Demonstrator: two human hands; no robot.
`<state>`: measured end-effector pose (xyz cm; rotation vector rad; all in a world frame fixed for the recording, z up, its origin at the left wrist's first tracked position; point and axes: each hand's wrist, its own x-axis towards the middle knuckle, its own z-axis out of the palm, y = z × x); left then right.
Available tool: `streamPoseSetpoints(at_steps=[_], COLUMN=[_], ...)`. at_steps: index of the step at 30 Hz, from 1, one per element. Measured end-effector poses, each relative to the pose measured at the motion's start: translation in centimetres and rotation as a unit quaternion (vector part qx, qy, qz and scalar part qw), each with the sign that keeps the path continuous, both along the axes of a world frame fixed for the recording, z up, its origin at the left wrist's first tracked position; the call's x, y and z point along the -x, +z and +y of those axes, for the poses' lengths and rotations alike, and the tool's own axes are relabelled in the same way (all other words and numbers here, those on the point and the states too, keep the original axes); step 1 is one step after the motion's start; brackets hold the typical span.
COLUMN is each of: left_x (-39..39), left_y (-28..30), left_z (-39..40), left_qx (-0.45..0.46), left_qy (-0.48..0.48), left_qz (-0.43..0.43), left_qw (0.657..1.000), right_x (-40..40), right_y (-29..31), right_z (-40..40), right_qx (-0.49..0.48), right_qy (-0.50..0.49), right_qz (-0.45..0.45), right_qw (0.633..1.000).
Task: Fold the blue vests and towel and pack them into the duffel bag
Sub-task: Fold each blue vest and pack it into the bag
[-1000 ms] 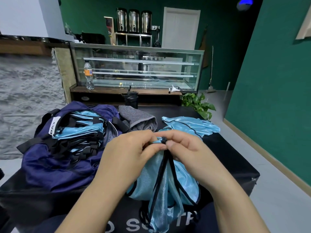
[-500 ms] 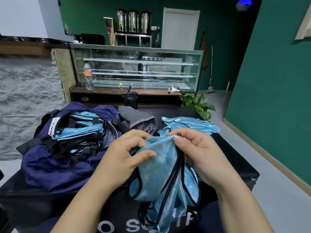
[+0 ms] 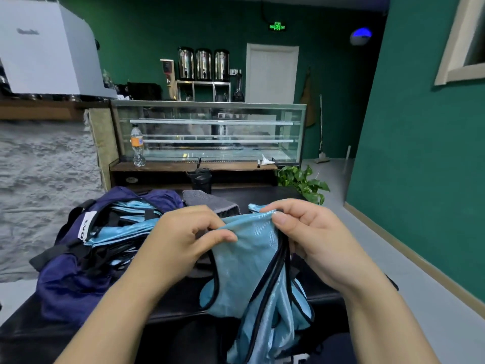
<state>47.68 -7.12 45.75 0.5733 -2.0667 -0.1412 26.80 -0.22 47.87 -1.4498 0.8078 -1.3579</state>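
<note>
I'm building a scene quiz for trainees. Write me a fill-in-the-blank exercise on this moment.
1. Both hands, the left hand and the right hand, pinch the top edge of a light blue ____.
2. The navy duffel bag lies to the ____ of the held vest.
3. The gray towel lies on the black ____.

Missing words: vest; left; table

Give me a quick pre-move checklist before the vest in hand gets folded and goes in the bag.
1. Left hand pinches the vest top edge: ok.
2. Right hand pinches the same edge: ok.
3. Vest spread flat for folding: not ok, it hangs bunched.
4. Duffel bag open, folded vests inside: ok.
5. Room left in the bag: cannot tell.
6. Grey towel packed: not ok, lying behind the hands.
</note>
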Motion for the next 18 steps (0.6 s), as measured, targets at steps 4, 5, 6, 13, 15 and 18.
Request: streamPoseSetpoints(at_steps=[4,5,6,13,15,18], left_x=[-0.2,-0.2,-0.1,0.0,0.3,1.0], left_y=[6.3,8.0,9.9,21.1,23.5,25.9], left_z=[0.2,0.3,0.5,4.1,4.8,5.2], left_qx=[0.142,0.173,0.193,0.116,0.132,0.137], left_qy=[0.050,0.061,0.070,0.150,0.181,0.220], left_qz=[-0.105,-0.124,-0.139,-0.164,-0.190,-0.215], left_qw=[0.983,0.975,0.969,0.968,0.956,0.942], right_x=[0.6,0.6,0.6,0.3,-0.2,-1.3], right_y=[4.2,5.5,6.8,16.2,18.4,21.0], right_z=[-0.3,-0.3,-0.2,1.9,1.8,0.6], right_qx=[0.030,0.043,0.063,0.175,0.186,0.200], right_qy=[-0.070,-0.087,-0.105,-0.170,-0.185,-0.268], right_qz=[0.057,0.077,0.103,0.345,0.382,0.454], right_qw=[0.995,0.992,0.987,0.906,0.886,0.826])
